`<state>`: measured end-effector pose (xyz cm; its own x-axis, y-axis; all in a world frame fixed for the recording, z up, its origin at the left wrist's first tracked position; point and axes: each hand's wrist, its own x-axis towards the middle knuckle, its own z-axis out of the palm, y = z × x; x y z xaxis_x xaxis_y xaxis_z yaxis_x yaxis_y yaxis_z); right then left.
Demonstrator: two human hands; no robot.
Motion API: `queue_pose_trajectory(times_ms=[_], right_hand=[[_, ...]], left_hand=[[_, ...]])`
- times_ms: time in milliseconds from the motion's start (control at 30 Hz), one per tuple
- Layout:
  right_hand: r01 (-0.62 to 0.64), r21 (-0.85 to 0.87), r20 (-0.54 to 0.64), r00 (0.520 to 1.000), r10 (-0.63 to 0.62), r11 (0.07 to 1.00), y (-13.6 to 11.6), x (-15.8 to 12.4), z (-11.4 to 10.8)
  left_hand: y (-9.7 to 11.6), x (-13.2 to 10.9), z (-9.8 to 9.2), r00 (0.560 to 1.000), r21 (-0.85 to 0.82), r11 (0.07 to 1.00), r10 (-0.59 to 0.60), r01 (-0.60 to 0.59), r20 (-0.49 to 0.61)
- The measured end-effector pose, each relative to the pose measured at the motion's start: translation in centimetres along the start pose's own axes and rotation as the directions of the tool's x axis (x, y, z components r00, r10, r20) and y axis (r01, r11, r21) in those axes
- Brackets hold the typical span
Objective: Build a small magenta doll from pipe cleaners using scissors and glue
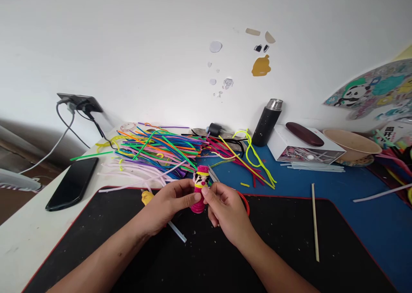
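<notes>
Upright above the black mat, a small magenta pipe-cleaner doll [197,206] with yellow bands and a pale face is between my hands. My left hand [170,200] is closed around its side, thumb across the body. At the doll's other side, near the yellow neck band, the thumb and forefinger of my right hand [225,207] are pinched together; any small piece between them is hidden. Scissors lie behind my right hand, with an orange-red handle [247,203] showing. Beyond my left hand is a yellow tool [147,197], mostly covered, and a translucent glue stick [178,232] sticks out below.
Behind the mat [277,250] lies a heap of coloured pipe cleaners [161,145]. A black flask [268,123], a white box [280,145] and a beige bowl [350,140] stand at the back right. A phone [73,183] lies left, a thin stick [315,224] right.
</notes>
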<state>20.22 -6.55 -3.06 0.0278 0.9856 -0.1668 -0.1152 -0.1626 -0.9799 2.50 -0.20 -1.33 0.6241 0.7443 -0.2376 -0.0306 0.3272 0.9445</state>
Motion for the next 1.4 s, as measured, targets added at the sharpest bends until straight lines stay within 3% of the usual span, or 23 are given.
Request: queue_pose_trajectory(times_ms=[433,700,1133,1400], right_hand=[[-0.005,0.000,0.009,1.000,0.005,1.000,-0.5,-0.1,0.1],[0.008,0.027,-0.022,1.000,-0.008,1.000,-0.8,0.1,-0.4],[-0.038,0.013,-0.024,0.999,0.038,0.999,-0.4,0.3,-0.1],[-0.024,-0.017,0.026,0.999,0.024,1.000,-0.6,0.1,0.1]], left_hand=[[0.2,0.0,0.0,1.000,-0.024,1.000,-0.005,0.005,-0.004],[0.5,0.2,-0.4,0.987,-0.115,0.993,0.019,-0.038,-0.156],[0.7,0.0,-0.4,0.987,-0.185,0.980,0.049,-0.077,-0.156],[1.2,-0.3,-0.2,0.985,-0.117,0.990,0.061,-0.080,-0.162]])
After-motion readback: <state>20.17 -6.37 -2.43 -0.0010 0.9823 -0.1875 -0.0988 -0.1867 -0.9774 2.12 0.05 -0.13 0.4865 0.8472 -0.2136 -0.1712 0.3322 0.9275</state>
